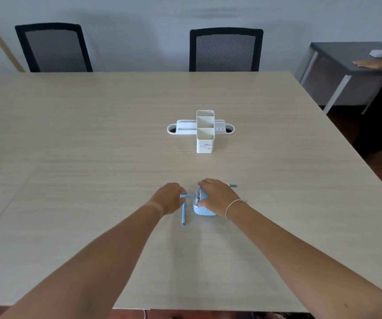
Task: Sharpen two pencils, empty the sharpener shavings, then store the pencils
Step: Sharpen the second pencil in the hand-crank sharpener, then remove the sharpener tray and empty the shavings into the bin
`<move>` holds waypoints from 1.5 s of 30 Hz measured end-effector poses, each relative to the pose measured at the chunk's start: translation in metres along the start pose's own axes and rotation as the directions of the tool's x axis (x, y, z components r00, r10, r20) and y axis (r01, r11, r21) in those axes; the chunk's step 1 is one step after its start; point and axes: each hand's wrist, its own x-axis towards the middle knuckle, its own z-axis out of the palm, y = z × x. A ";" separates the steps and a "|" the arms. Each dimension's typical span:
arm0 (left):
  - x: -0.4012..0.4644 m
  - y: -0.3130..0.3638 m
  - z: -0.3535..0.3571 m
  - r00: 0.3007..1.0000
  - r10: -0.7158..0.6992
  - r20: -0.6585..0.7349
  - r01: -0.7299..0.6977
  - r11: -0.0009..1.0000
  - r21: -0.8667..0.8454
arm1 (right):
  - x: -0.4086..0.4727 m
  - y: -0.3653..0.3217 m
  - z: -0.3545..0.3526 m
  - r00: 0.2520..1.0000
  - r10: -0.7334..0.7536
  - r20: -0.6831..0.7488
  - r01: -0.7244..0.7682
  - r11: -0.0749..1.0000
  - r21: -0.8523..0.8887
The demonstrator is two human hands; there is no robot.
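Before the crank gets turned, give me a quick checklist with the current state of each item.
1. Right hand steadies the sharpener: ok.
2. Left hand holds the pencil at the sharpener's inlet: ok.
3. Pencil fully seated: cannot tell.
4. Second pencil on the table within reach: ok.
5. Crank handle free: ok.
6. Pen holder upright for storing: ok.

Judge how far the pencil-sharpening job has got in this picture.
Done: nothing visibly finished; the white desk organiser shows no pencils. In hand: the left hand holds a blue pencil at the blue sharpener, steadied by the right hand. Left: the second pencil on the table, emptying shavings, storing both.
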 end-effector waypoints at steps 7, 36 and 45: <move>0.005 0.000 0.002 0.998 0.053 -0.035 -0.054 0.999 -0.005 | 0.004 -0.002 0.001 1.000 0.022 0.004 -0.022 1.000 -0.022; -0.026 -0.069 -0.007 0.957 -0.268 -0.110 0.242 0.948 -0.209 | 0.005 -0.001 -0.003 1.000 0.012 0.024 -0.011 1.000 -0.027; -0.020 -0.034 0.029 0.862 -0.506 -0.037 0.439 0.781 -0.444 | 0.004 0.000 -0.001 1.000 -0.008 0.000 0.008 1.000 0.000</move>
